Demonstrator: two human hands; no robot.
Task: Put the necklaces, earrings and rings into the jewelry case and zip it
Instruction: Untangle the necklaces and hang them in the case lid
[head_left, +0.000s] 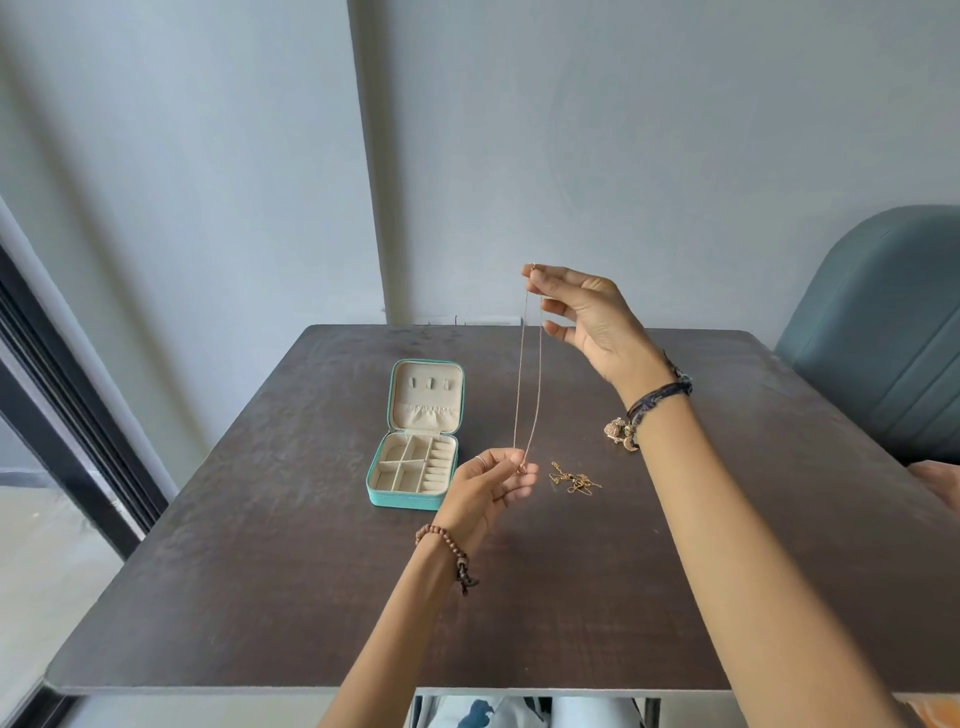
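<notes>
Two hands stretch a thin gold necklace (530, 374) upright above the dark worktop (260, 597): the right hand (587, 322) pinches its top end between thumb and forefinger, other fingers spread, while the left hand (493, 486) pinches the bottom loop. Left of the left hand, the teal jewelry case (415, 436) lies open on the worktop; a tangled chain (574, 480) and a small cluster of earrings (621, 434) lie to the right.
</notes>
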